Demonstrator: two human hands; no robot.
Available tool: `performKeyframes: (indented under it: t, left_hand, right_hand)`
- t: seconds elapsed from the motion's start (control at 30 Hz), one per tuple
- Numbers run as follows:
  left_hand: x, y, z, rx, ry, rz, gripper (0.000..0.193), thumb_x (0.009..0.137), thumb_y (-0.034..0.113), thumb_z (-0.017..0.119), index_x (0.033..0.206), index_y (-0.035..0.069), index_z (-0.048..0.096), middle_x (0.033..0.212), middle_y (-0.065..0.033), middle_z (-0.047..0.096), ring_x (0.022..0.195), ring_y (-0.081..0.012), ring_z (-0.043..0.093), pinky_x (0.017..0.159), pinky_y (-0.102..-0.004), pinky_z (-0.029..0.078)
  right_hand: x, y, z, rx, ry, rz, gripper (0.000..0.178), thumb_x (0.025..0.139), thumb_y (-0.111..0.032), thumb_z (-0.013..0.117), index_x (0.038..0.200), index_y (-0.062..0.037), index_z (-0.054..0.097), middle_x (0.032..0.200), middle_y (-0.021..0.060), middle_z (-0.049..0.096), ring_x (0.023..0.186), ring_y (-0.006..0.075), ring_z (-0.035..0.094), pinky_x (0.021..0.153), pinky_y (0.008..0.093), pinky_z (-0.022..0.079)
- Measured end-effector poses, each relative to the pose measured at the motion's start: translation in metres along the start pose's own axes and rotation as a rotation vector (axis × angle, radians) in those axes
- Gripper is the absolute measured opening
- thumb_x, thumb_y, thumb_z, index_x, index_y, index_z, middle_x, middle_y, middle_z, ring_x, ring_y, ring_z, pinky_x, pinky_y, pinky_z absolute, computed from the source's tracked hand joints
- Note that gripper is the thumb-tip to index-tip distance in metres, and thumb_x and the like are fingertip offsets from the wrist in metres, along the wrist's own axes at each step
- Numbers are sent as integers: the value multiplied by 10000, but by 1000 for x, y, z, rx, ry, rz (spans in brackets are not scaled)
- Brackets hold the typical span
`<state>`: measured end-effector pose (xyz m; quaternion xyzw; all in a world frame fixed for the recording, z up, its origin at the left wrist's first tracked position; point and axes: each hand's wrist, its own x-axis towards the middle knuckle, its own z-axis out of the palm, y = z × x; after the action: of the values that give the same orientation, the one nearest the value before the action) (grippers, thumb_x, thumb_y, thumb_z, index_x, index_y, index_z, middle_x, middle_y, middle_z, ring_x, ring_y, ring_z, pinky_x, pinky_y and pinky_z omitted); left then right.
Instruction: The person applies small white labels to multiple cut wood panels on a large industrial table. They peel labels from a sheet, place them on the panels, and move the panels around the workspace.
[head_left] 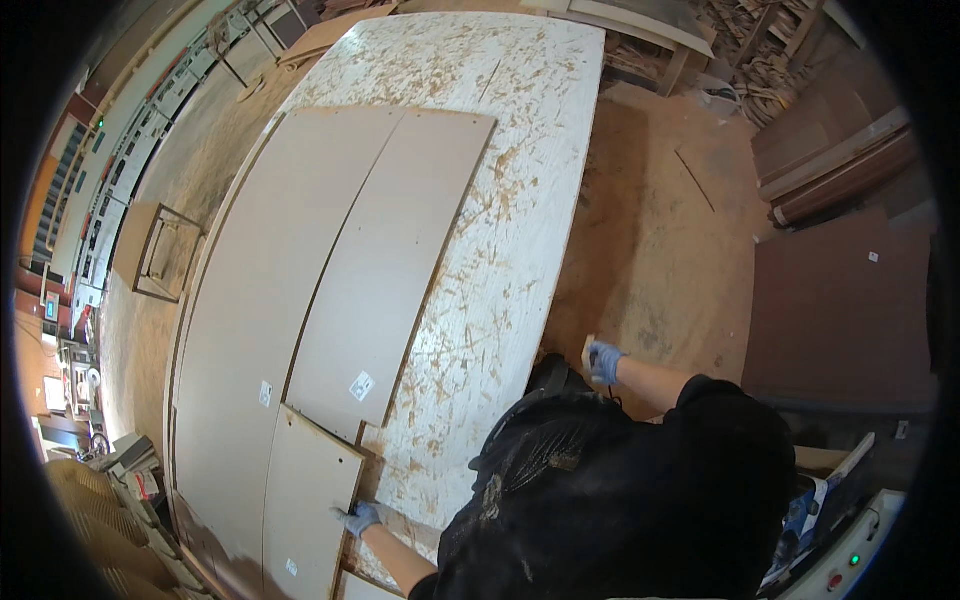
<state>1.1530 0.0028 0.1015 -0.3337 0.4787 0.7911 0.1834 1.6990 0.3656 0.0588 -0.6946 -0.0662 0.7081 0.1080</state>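
My left hand [360, 518], in a blue-grey glove, is at the right edge of a short grey-beige panel [310, 485], with its fingertips over the top face and the edge in its grip. Two longer panels of the same colour, a wide one [240, 270] and a narrower one [388, 240], lie beyond and beside it. All rest on a white, scuffed work surface [490, 290]. Off the right side of that surface, my right hand [604, 363], gloved alike, is closed on a small tan piece [588, 351], mostly hidden by the fingers.
Large dark brown sheets [840, 310] stand at the right, with rolled or stacked boards [840, 170] above them. A thin stick [695, 180] lies on the dusty floor. On the left are a metal-framed stand [165, 253] and a long machine [120, 185]. A control box [850, 560] stands lower right.
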Motion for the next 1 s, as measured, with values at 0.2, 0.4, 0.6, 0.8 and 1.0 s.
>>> performKeyframes:
  t: [0.2,0.4,0.6,0.8,1.0]
  left_hand:
    - [-37,-24,2,129,-245,-72,375,757,330,667,979,35,608,990,-83,629,876,-204,585,734,-290,501]
    - [-92,-127,71,127,-324,-256,280,845,229,572,1026,16,582,1025,-84,614,921,-195,553,830,-300,462]
    - [-167,-246,164,71,-527,-422,236,837,201,577,975,9,578,994,-97,595,869,-180,549,742,-249,494]
    - [-233,-307,212,395,-537,-595,366,850,307,564,1137,88,506,1106,-46,522,1010,-204,498,865,-399,459]
    - [-203,-274,173,226,-706,-428,471,882,459,384,1159,92,486,1058,-84,547,899,-224,512,772,-372,439]
  right_hand:
    - [35,-91,-44,-247,-413,-214,251,780,-440,518,778,-191,555,743,18,553,643,151,504,574,282,399]
    - [-120,-508,-66,364,-131,-1047,339,895,-470,372,861,-170,525,770,-42,510,761,122,476,708,342,420]
    - [-95,-497,90,-327,-440,-1019,261,819,-379,523,951,-155,543,890,7,553,838,176,515,774,398,441]
    - [-28,-256,233,-1133,-542,-817,536,744,-418,635,1120,-49,534,1015,99,572,934,222,528,796,375,452]
    - [-31,-285,228,-976,-478,-745,604,704,-410,694,1112,10,548,966,140,609,890,231,570,795,339,466]
